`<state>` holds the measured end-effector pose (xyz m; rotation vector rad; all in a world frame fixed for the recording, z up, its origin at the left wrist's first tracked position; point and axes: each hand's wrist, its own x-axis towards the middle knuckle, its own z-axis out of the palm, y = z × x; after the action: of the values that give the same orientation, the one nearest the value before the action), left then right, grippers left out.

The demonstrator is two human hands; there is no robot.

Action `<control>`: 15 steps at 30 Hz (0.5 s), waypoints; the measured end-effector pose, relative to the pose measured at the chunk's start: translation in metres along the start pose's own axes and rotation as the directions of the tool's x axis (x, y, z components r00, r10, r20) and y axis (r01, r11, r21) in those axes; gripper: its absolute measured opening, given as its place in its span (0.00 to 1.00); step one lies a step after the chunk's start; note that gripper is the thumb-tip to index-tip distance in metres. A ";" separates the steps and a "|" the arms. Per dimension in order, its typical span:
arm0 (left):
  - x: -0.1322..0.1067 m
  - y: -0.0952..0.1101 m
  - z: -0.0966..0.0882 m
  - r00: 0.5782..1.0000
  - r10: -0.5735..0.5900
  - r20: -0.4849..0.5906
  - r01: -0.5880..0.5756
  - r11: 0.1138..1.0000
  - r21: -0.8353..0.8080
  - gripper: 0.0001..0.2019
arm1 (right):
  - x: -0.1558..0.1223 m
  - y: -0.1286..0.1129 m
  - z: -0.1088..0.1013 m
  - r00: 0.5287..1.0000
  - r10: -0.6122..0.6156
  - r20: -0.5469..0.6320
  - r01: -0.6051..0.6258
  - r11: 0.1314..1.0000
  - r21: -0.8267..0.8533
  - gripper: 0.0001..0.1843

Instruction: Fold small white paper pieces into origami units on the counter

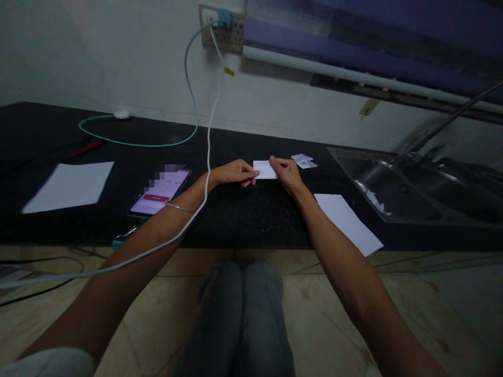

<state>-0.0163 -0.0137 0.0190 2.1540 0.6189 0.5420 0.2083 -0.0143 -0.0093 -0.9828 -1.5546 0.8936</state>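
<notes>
A small folded white paper (265, 169) lies on the black countertop (243, 209), pinched at both ends. My left hand (234, 172) grips its left edge with closed fingers. My right hand (286, 171) pinches its right edge from above. Both forearms reach out over the counter's front edge. A thin bangle sits on my left forearm.
A lit phone (160, 191) lies left of my hands, under a white cable (208, 152) from the wall socket (220, 26). White sheets (68, 185) (348, 222) lie left and right. Small folded paper pieces (304, 161) sit behind. A steel sink (416, 188) is at right.
</notes>
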 end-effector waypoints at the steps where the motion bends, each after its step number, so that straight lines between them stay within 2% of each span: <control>1: 0.000 0.000 0.000 1.000 0.008 0.011 -0.008 1.000 0.010 0.29 | 0.000 -0.001 0.000 1.000 -0.010 -0.004 0.010 1.000 -0.007 0.30; 5: 0.000 -0.001 0.001 1.000 0.027 -0.006 -0.027 1.000 0.015 0.30 | -0.001 -0.004 0.001 1.000 -0.015 -0.025 0.014 0.999 -0.034 0.30; 9: 0.000 0.001 0.002 0.999 0.003 -0.046 -0.006 0.999 -0.052 0.28 | -0.001 -0.004 0.001 0.998 -0.016 -0.052 0.013 0.998 -0.054 0.30; 12: 0.001 0.002 0.002 0.996 -0.042 -0.078 0.033 0.992 -0.119 0.26 | -0.002 -0.005 0.001 1.000 -0.007 -0.019 0.006 0.999 -0.042 0.29; 15: 0.002 0.001 0.002 0.997 -0.051 -0.056 0.045 0.993 -0.105 0.24 | -0.003 -0.006 0.001 1.000 0.012 0.009 -0.012 0.998 -0.057 0.29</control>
<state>-0.0137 -0.0146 0.0193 2.0273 0.6580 0.5996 0.2066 -0.0192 -0.0048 -1.0308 -1.5913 0.8672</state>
